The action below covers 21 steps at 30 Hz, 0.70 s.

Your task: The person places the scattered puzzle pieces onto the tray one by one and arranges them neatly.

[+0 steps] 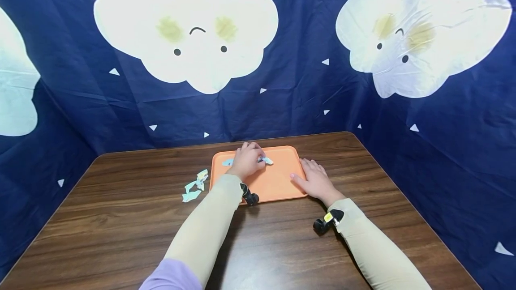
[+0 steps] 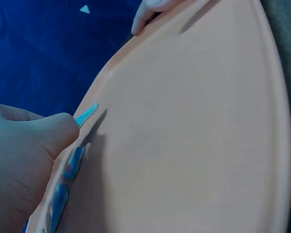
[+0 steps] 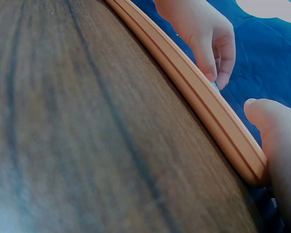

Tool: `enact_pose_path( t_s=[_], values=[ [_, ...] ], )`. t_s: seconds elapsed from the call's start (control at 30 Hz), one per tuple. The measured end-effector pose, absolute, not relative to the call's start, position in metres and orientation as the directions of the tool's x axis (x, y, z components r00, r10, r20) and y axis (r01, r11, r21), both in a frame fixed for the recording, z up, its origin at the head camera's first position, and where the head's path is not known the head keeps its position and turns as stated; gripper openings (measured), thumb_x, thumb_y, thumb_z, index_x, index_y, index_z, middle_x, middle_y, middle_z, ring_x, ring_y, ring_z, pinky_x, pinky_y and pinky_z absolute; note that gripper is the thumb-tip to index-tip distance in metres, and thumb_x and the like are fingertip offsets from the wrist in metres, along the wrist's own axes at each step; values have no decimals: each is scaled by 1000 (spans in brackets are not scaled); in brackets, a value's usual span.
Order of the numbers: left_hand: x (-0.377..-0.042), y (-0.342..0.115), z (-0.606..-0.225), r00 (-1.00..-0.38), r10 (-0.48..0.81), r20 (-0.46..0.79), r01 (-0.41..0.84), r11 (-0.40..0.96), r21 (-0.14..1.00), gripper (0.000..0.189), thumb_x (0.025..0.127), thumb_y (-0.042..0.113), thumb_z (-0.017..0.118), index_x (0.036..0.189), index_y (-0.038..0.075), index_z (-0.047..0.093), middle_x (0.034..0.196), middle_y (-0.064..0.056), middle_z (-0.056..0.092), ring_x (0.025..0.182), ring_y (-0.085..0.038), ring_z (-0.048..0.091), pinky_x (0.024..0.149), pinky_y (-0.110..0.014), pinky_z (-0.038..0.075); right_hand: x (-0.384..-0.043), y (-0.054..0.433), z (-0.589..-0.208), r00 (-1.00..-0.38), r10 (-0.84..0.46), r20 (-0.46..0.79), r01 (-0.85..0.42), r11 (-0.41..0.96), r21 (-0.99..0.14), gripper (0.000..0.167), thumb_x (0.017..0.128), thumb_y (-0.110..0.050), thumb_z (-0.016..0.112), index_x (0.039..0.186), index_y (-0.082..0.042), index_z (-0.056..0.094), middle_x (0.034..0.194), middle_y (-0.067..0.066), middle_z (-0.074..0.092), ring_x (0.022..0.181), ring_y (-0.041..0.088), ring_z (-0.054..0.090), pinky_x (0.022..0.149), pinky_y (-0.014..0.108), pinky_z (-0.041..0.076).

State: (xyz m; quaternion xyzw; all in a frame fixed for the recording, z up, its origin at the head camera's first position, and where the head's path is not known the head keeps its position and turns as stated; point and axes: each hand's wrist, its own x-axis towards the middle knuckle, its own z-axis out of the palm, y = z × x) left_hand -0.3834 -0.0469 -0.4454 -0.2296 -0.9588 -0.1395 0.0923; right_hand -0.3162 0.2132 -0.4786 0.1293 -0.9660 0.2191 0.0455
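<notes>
An orange tray lies on the wooden table. Over its far part my left hand pinches a light-blue paper scrap between thumb and fingers. In the left wrist view two more blue scraps lie along the tray's far side, below that hand. A pale scrap shows to the left of the hand in the head view. My right hand rests at the tray's right rim, fingers extended, with the thumb over the tray's inside. The left fingertips partly hide the pinched scrap.
Several torn paper scraps, pale blue and yellow, lie on the table left of the tray. Behind the table hangs a dark blue curtain with white clouds.
</notes>
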Motion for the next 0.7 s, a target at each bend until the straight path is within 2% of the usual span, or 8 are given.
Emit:
enact_pose_path(
  t_s=[0.4,0.7],
  values=[
    [-383,-34,-447,-892,418,173,445,880,166,19,96,34,66,112,26,74,135,-1,56,125,-27,43,102,-48,38,-317,213,-481,-963,-229,140,-267,872,-411,86,99,-60,47,156,2,31,159,25,33,150,45,22,119,60,14],
    [-379,-32,-446,-915,384,124,403,893,203,18,98,33,65,113,27,74,139,-4,51,126,-30,38,104,-49,33,-318,214,-481,-964,-225,144,-266,870,-414,84,99,-59,47,156,1,31,159,24,32,150,44,22,120,60,14]
  ],
)
